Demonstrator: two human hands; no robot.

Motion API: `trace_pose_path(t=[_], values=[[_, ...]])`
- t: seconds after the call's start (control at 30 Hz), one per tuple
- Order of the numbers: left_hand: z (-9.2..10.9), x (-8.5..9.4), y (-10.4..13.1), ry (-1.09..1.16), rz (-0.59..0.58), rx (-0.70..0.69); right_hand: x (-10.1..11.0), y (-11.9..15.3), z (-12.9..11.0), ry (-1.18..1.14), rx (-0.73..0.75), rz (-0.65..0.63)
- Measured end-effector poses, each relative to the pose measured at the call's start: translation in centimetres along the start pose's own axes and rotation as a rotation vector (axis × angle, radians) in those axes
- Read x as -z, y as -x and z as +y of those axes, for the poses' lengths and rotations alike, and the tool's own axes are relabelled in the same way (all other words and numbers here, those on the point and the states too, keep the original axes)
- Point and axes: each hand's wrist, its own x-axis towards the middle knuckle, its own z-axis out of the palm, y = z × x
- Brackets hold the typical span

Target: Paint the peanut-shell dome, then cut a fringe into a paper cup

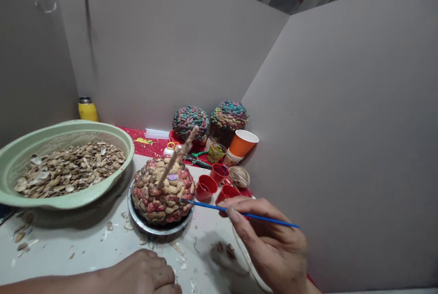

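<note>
A thin blue paintbrush (pixel 263 218) is pinched in my right hand (pixel 273 239). Its bristle tip touches the right front of a dome covered in peanut shells (pixel 164 207), coloured partly red and partly bare tan. Rough stick-like pieces (pixel 169 166) rise from the dome's top, and a small purple disc (pixel 172 177) lies on it. A shallow metal dish (pixel 150 229) holds the dome. Below it, my left hand (pixel 147 273) rests on the table, back up, fingers curled and empty as far as I see. Red cups (pixel 206 188) stand beside the dome, some with dark paint inside.
On the left sits a green basket (pixel 128 146) of shells, with a yellow bottle (pixel 88 110) behind. Farther back are two multicoloured shell domes (pixel 190 121), orange paper cups (pixel 242 144), green-handled pliers (pixel 198 159) and a twine ball (pixel 239 177). Grey panels (pixel 342 125) enclose the table.
</note>
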Motion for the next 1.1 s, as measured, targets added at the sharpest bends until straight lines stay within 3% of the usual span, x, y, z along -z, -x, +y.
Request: trace_pose_path(t=[0.13,0.3,0.43,0.63,0.9,1.1], values=[[0.0,0.0,-0.2,0.004,-0.003,0.006,0.1,0.2,-0.4,-0.005,0.025,0.044],[-0.1,0.0,-0.2,0.008,0.024,-0.009,-1.0,-0.3,-0.3,-0.092,0.168,-0.091],[-0.1,0.1,-0.1,0.005,0.024,-0.013,-0.6,-0.3,0.2,-0.061,0.247,-0.178],[-0.1,0.6,-0.3,0.011,-0.033,-0.011,1.6,0.9,0.7,-0.005,0.219,-0.197],[0.0,0.8,-0.4,0.026,-0.052,-0.008,-0.1,-0.1,-0.4,-0.029,0.326,-0.264],[0.1,0.7,-0.1,0.05,-0.057,0.009,1.4,1.0,0.4,0.019,0.203,-0.218]])
